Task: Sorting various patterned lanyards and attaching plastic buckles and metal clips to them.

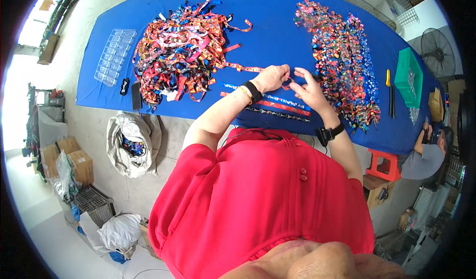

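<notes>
A red-and-yellow patterned strap [244,68] runs from the big tangled pile of straps [178,51] on the left to my hands. My left hand [272,78] is closed, pinching this strap between thumb and fingers. Just to its right, my right hand [308,89] has thumb and fingers apart, around the strap's short loose end [287,84]; the thumb tip is close to that end. Below my hands, a red strap [277,105] and a black-and-white strap [277,114] lie flat along the table's near edge, with a blue one partly under my left wrist.
Rows of bundled straps [342,61] cover the right part of the blue-clothed table [267,11]. A clear compartment tray [115,57] lies far left, a green bin [409,78] far right. A white sack [134,145] stands on the floor; another person [424,160] sits at the right.
</notes>
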Motion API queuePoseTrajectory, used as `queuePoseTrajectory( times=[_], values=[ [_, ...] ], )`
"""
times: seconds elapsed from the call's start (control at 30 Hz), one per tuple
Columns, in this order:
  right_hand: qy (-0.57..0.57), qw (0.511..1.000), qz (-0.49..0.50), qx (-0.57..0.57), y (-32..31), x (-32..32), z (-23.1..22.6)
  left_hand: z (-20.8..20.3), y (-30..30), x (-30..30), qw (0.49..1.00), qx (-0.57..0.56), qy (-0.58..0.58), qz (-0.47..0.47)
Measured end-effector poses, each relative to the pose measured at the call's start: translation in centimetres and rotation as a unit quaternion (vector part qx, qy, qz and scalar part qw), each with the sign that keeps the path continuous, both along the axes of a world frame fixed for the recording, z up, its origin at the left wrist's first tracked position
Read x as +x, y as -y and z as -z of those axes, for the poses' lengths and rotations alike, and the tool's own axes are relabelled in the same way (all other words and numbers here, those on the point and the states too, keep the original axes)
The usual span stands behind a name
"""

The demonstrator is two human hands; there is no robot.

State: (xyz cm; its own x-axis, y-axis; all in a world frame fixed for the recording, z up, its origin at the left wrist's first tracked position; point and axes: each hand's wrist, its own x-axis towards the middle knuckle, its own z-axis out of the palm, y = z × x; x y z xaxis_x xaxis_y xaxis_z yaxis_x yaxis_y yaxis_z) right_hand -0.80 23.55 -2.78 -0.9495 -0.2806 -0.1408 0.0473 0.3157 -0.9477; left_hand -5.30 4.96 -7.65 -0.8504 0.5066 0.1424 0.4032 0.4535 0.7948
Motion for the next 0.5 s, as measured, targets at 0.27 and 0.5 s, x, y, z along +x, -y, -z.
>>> queuePoseTrajectory(
  times=[0.27, 0.5],
  values=[
    [0.059, 0.997, -0.042, -0.001, 0.6, -1.8, 1.2, -1.7, -0.7, 0.8, 0.999, 0.003, -0.030, -0.023],
    [-0.101, 0.982, -0.053, 0.149, -0.4, -2.4, 1.6, -4.1, 0.0, 1.3, 0.997, -0.035, 0.051, -0.037]
  ],
)
